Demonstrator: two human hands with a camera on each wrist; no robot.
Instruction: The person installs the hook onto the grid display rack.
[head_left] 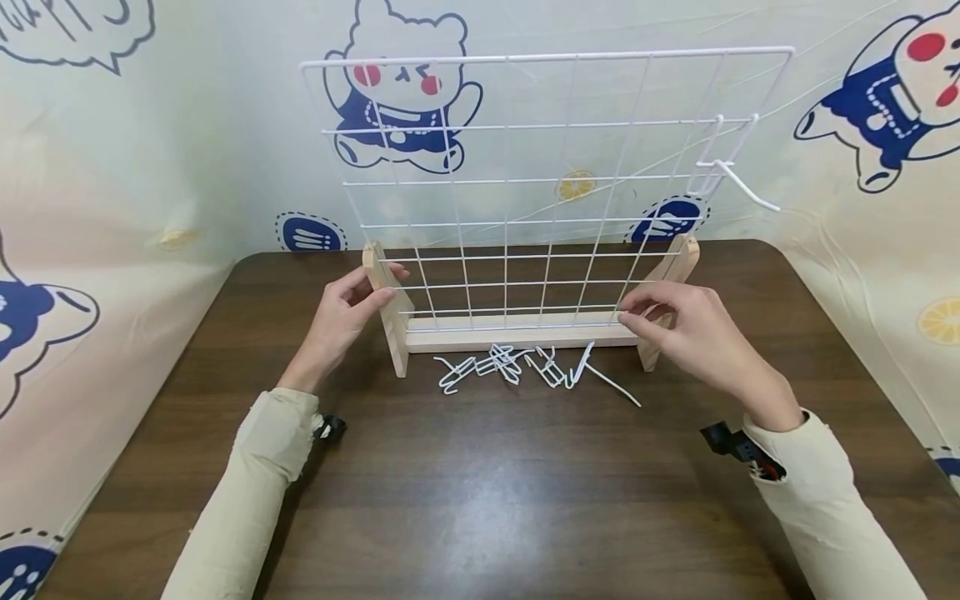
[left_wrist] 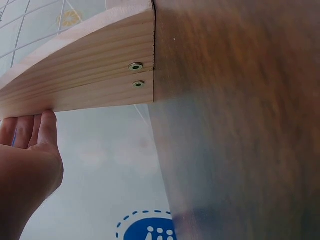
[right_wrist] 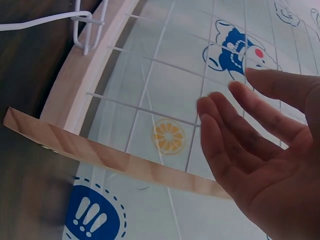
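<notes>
A white wire grid panel (head_left: 551, 154) stands upright in a wooden base (head_left: 517, 333) with two side legs. My left hand (head_left: 345, 312) holds the left wooden leg (head_left: 386, 312), thumb in front and fingers behind; in the left wrist view the fingertips meet the leg's edge (left_wrist: 75, 92). By the right leg (head_left: 678, 260) is my right hand (head_left: 686, 329), its fingers bent loosely with nothing in them, as the right wrist view shows. One white hook (head_left: 746, 185) hangs at the grid's upper right. Several loose white wire hooks (head_left: 502, 364) lie before the base.
Everything stands on a dark brown wooden table (head_left: 465, 492). Behind and beside it hangs a pale cloth (head_left: 217, 150) printed with bears and orange slices. A dark wrist device (head_left: 738, 450) shows at my right cuff.
</notes>
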